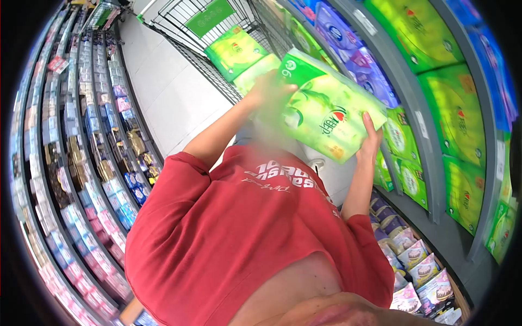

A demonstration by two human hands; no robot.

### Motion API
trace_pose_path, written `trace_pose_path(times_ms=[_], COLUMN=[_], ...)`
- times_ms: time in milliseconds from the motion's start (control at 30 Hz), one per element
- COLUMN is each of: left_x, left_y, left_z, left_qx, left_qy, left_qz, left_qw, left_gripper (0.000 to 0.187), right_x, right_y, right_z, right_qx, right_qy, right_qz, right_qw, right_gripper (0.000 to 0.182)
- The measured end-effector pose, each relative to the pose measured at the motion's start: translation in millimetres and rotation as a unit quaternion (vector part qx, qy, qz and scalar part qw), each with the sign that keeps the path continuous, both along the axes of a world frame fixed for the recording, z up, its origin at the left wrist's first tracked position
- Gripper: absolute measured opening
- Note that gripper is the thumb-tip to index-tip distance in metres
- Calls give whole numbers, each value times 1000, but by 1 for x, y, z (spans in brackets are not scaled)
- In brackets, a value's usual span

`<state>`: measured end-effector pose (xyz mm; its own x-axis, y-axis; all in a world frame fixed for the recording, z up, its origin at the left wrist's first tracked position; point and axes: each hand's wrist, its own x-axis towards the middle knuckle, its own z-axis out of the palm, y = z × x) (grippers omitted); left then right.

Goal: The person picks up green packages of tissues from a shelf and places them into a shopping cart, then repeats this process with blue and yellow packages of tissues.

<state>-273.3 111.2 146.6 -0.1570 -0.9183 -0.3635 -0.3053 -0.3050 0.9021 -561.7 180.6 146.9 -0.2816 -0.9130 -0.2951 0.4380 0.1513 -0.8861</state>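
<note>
A large green tissue pack (pixel 331 111) is held in front of my chest, tilted, between my two hands. My left hand (pixel 270 92) is at the pack's upper left corner, partly blurred, with its fingers against the wrapping. At the lower right edge, my right hand (pixel 371 138) grips the pack with the thumb on its printed face and the other fingers hidden behind. Just beyond my left hand, another green pack (pixel 234 51) lies in the shopping cart (pixel 182 41), with a paler green pack (pixel 253 73) beside it.
Shelves (pixel 402 70) of green and purple tissue packs rise close on the right. A long rack of small packets (pixel 92 136) runs along the left. Grey floor (pixel 163 87) shows between the rack and cart. Low at the right, a bin holds printed packets (pixel 424 269).
</note>
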Motion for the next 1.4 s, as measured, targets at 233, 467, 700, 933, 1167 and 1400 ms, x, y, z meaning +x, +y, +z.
trace_pose_path(times_ms=[233, 467, 700, 933, 1167, 1400], left_x=[179, 258, 280, 296, 294, 279], left_y=[-144, -293, -392, -445, -456, -420], left_z=[-33, -89, -120, -226, -262, -256], left_qx=[35, 113, 172, 150, 165, 191], left_qy=[15, 259, 172, 260, 199, 196], left_qz=[41, 69, 145, 215, 206, 198], left_qw=[998, 957, 959, 929, 944, 941], left_gripper=[54, 69, 77, 44, 52, 62], right_x=[198, 299, 345, 372, 373, 363], right_y=[-115, -214, -308, -349, -361, -362], right_z=[-3, -25, -112, -184, -222, -227], right_qx=[-7, 54, 94, 160, 202, 192], right_qy=[96, 274, 345, 364, 365, 157], right_qz=[-30, 28, 63, 73, 94, 191], right_qw=[995, 960, 932, 915, 904, 950], right_gripper=[73, 80, 88, 92, 94, 90])
